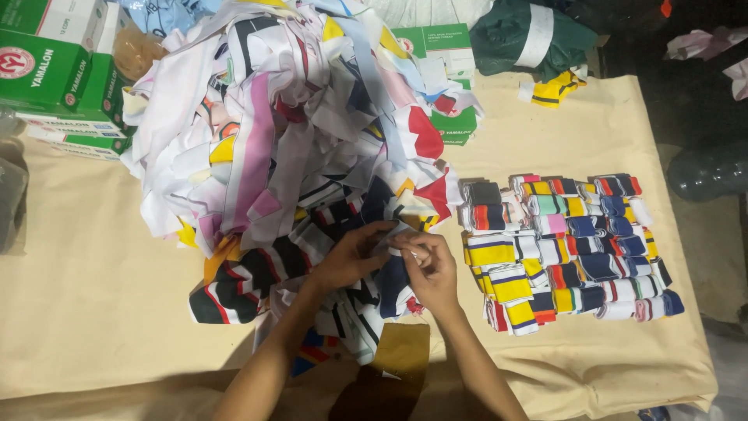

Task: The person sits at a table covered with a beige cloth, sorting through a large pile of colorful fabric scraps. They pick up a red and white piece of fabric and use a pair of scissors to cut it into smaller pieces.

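Beige cloth covers the surface [93,296], which fills most of the frame and runs to a creased edge at the lower right. A big loose heap of striped knit strips [296,132] lies across the upper centre, white, pink, navy, red and yellow bands tumbled over one another, and spills down toward the lower middle of the frame. To its right, in the centre right of the frame, sits a tidy block of folded strips [565,249] laid in close rows, well apart from the hands but near the heap's right fringe. Green and white cartons [54,70] are stacked in the upper left corner, and another green carton [448,86] shows behind the heap at the upper centre. A dark green garment with a white band [530,35] lies at the top right, with a small yellow and black scrap [555,88] just below it.

At the lower centre, both forearms come up from the bottom edge. The left hand [351,257] and the right hand [428,269] meet at the heap's lower edge, fingertips drawn together, both pinching one small pale strip [397,238] between them, right over the dark navy pieces.
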